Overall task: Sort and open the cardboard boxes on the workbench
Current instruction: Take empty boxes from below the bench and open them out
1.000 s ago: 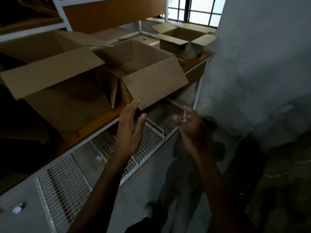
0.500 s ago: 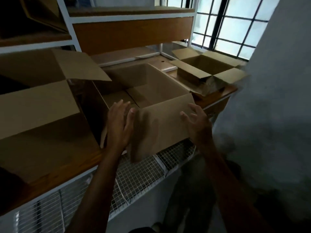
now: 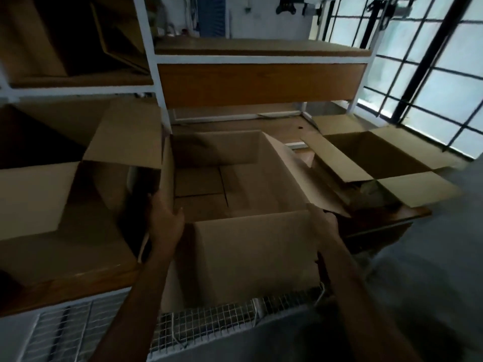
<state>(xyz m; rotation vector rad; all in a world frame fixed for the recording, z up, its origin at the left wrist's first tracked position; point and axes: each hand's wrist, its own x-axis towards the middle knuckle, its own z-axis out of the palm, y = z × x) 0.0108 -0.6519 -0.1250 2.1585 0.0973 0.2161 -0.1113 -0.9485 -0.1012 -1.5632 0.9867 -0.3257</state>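
Observation:
Three open brown cardboard boxes stand on the wooden workbench. The middle box is in front of me, empty, with its front flap hanging down over the bench edge. My left hand grips its front left corner, thumb hooked over the edge and fingers outside the wall. At the front right corner, my right hand holds the box, with the fingers mostly hidden behind the cardboard. The left box and the smaller right box have their flaps spread out.
White wire mesh baskets hang below the bench edge. White-framed shelves rise behind the boxes, with folded cardboard on the upper left shelf. A barred window is at the right, and grey floor lies to the lower right.
My view rose and moved closer to the bench. Both hands went from hovering near the front flap to taking hold of the middle box's front corners.

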